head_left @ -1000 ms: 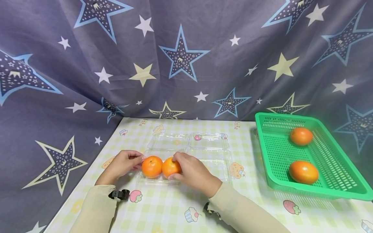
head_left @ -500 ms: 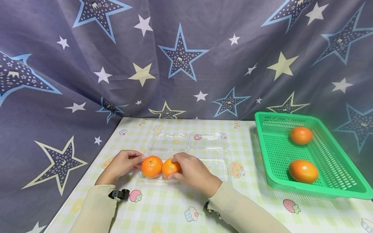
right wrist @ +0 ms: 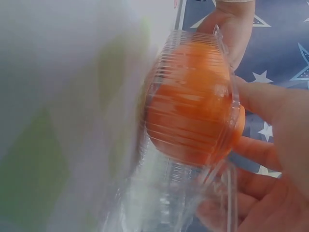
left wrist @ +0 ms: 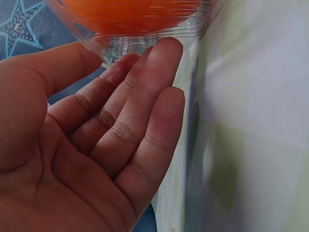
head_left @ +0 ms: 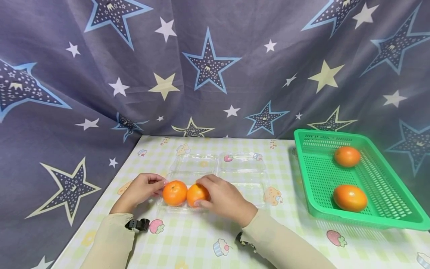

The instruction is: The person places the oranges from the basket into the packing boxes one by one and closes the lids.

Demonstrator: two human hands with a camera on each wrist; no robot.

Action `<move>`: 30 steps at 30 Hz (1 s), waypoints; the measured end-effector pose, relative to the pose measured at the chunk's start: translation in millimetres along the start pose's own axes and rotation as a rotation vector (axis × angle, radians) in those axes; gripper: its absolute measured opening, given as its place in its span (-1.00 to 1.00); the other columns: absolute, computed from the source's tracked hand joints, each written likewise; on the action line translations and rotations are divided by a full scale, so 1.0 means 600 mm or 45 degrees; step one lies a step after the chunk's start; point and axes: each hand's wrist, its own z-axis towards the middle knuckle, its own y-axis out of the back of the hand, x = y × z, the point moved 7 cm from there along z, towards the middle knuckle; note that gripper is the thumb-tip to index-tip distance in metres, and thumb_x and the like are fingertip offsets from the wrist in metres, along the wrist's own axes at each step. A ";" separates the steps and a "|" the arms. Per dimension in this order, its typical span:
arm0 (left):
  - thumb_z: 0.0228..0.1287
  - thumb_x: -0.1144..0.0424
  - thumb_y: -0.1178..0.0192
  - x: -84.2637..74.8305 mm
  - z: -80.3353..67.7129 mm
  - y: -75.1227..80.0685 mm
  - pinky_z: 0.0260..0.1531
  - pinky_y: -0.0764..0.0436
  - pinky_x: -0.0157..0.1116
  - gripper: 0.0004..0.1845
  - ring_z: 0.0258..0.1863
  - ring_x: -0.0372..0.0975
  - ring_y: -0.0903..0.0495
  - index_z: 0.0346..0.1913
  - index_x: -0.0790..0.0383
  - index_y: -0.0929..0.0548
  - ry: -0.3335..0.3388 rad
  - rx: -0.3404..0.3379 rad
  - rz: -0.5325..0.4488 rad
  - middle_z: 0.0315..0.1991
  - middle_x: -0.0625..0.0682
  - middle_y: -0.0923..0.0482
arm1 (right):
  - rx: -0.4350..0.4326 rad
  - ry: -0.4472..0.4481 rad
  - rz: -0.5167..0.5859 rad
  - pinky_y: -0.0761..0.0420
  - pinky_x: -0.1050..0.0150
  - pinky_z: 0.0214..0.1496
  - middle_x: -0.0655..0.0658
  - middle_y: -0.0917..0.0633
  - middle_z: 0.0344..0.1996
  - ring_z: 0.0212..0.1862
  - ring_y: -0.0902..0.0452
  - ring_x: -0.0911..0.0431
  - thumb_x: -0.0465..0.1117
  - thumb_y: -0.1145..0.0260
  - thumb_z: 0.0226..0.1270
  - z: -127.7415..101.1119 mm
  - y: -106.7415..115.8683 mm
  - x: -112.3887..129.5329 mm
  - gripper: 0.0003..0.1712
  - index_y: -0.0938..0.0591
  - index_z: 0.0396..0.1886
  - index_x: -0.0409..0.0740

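Note:
Two oranges sit side by side in the left clear plastic clamshell container (head_left: 181, 210), whose lid (head_left: 195, 163) lies folded back. At the left orange (head_left: 175, 193), my left hand (head_left: 142, 189) holds the container's left edge; in the left wrist view the thumb (left wrist: 79, 63) is at the rim and the fingertips are under it. My right hand (head_left: 223, 196) grips the right orange (head_left: 196, 194) from its right side, thumb toward me. The right wrist view shows the orange (right wrist: 186, 125) behind the container's ribbed clear wall, with fingers over the rim.
A second clear container (head_left: 252, 190) with its lid (head_left: 243, 163) open stands just right of the first, partly behind my right hand. On the right is a green basket (head_left: 304, 179) holding two more oranges (head_left: 350, 198). A starry curtain (head_left: 208, 104) hangs behind the checked tablecloth (head_left: 188, 246).
The second container has shifted slightly to the right. My right hand has moved a little on the right orange; the left hand has stayed in place.

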 end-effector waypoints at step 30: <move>0.45 0.06 -0.31 0.001 -0.001 0.002 -0.23 -0.76 -0.24 -0.65 -0.29 -0.14 -0.75 0.03 0.31 -0.74 0.001 0.008 0.025 -0.19 0.10 -0.77 | 0.053 -0.097 -0.059 -0.58 0.00 0.35 -0.14 -0.58 0.33 0.30 -0.55 -0.09 0.33 -0.49 0.20 -0.001 0.006 -0.012 -0.19 -0.59 0.31 -0.03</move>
